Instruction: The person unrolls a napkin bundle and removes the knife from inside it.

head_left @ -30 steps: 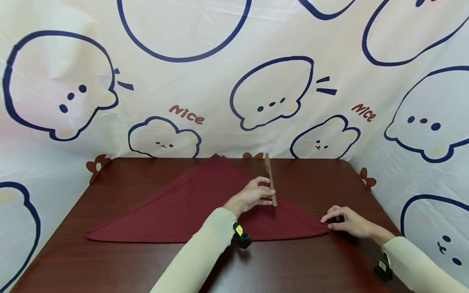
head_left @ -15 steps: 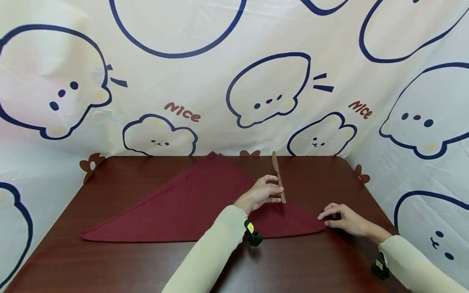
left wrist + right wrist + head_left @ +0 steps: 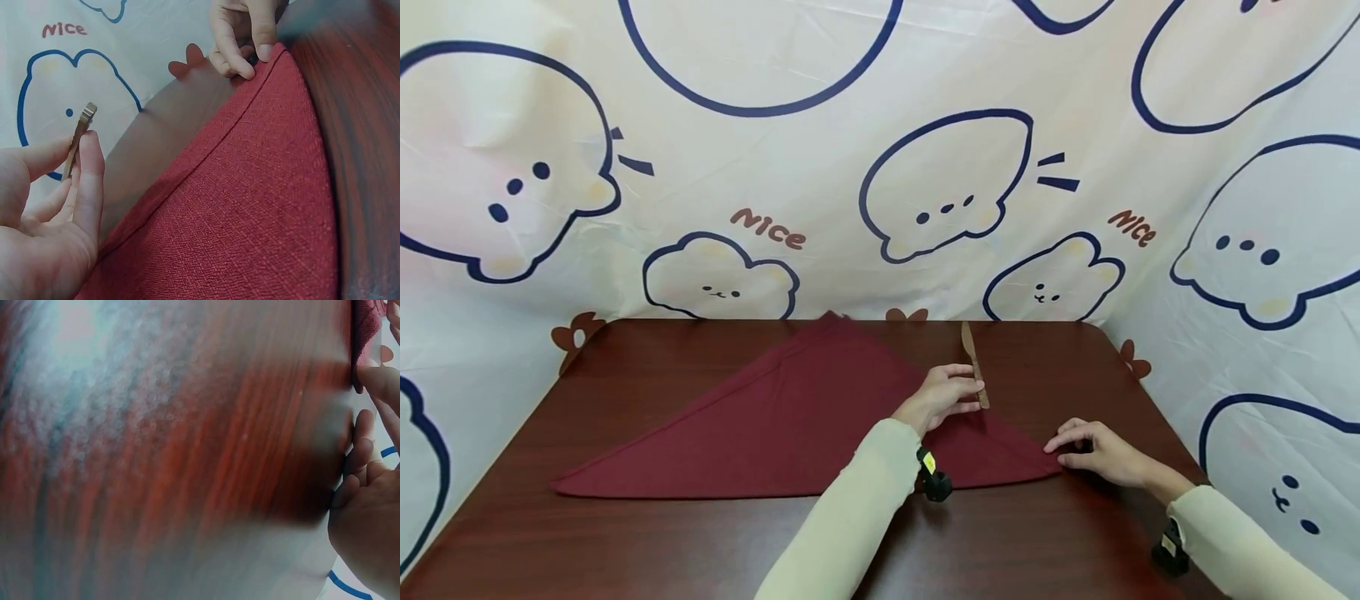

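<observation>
A dark red cloth napkin point(image 3: 737, 442) lies on the table as a wide triangle, its long edge toward me and its peak at the far edge. Over the right part of the napkin, my left hand point(image 3: 936, 398) holds a slim, brownish table knife point(image 3: 970, 346) between thumb and fingers, its blade pointing away. In the left wrist view the narrow end of the knife point(image 3: 89, 112) shows past the fingertips. My right hand point(image 3: 1101, 452) is at the napkin's right corner, thumb and index finger pinching the tip.
The dark brown wooden table point(image 3: 662, 550) ends at a pale fabric backdrop point(image 3: 827, 183) printed with blue-outlined figures, which rises behind it and along both sides. A small black camera point(image 3: 935, 483) sits on the left wrist, another camera point(image 3: 1170, 550) on the right.
My left hand has carried the knife a little to the right, and the knife has turned so its blade profile shows. The right hand stays at the napkin corner. The head view has shifted slightly.
</observation>
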Demonstrator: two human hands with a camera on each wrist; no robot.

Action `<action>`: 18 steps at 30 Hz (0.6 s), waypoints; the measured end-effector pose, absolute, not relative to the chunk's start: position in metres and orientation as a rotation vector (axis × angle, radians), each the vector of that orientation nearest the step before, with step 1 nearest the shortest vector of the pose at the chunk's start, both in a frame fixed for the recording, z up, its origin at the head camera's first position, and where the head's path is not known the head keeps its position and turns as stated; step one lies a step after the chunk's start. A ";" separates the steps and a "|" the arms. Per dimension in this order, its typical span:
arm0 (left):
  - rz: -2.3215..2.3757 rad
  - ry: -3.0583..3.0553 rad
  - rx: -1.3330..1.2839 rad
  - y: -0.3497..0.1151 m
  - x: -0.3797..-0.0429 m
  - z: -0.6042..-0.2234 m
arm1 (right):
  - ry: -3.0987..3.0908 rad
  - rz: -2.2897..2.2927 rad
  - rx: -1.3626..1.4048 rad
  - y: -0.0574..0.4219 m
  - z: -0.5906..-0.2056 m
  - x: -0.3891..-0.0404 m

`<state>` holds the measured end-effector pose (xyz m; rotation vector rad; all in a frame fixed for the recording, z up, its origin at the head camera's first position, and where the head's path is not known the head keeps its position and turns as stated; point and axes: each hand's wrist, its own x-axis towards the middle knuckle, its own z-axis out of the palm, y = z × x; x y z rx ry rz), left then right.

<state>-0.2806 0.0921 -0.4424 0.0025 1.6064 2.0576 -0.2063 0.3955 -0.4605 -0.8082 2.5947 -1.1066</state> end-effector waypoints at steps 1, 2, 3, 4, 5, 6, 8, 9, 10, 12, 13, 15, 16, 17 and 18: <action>2.049 1.610 -0.003 0.092 -0.281 -0.443 | 2.588 -1.110 -0.802 0.395 -0.461 -0.207; 2.045 1.612 -0.010 0.092 -0.281 -0.444 | 2.585 -1.110 -0.799 0.395 -0.461 -0.207; 2.043 1.611 -0.020 0.092 -0.282 -0.444 | 2.582 -1.114 -0.795 0.395 -0.461 -0.207; 2.037 1.612 -0.026 0.092 -0.282 -0.445 | 2.581 -1.119 -0.791 0.394 -0.461 -0.207; 2.034 1.611 -0.035 0.093 -0.282 -0.445 | 2.582 -1.121 -0.789 0.394 -0.462 -0.206; 2.030 1.610 -0.040 0.094 -0.282 -0.446 | 2.586 -1.124 -0.790 0.395 -0.462 -0.206; 2.028 1.612 -0.043 0.094 -0.283 -0.446 | 2.596 -1.124 -0.805 0.394 -0.462 -0.207; 2.031 1.606 -0.050 0.095 -0.283 -0.446 | 2.597 -1.127 -0.810 0.393 -0.462 -0.207; 2.031 1.607 -0.053 0.096 -0.283 -0.446 | 2.601 -1.129 -0.814 0.393 -0.463 -0.207; 2.035 1.607 -0.056 0.099 -0.284 -0.447 | 2.602 -1.138 -0.820 0.393 -0.462 -0.207; 2.035 1.607 -0.062 0.100 -0.284 -0.447 | 2.600 -1.139 -0.822 0.392 -0.462 -0.208; 2.039 1.604 -0.081 0.104 -0.284 -0.447 | 2.594 -1.150 -0.821 0.392 -0.462 -0.208; 2.043 1.602 -0.092 0.106 -0.283 -0.447 | 2.590 -1.156 -0.820 0.393 -0.462 -0.208; 2.047 1.603 -0.100 0.108 -0.283 -0.446 | 2.584 -1.158 -0.820 0.393 -0.462 -0.208; 2.050 1.607 -0.107 0.110 -0.282 -0.446 | 2.580 -1.161 -0.821 0.393 -0.463 -0.208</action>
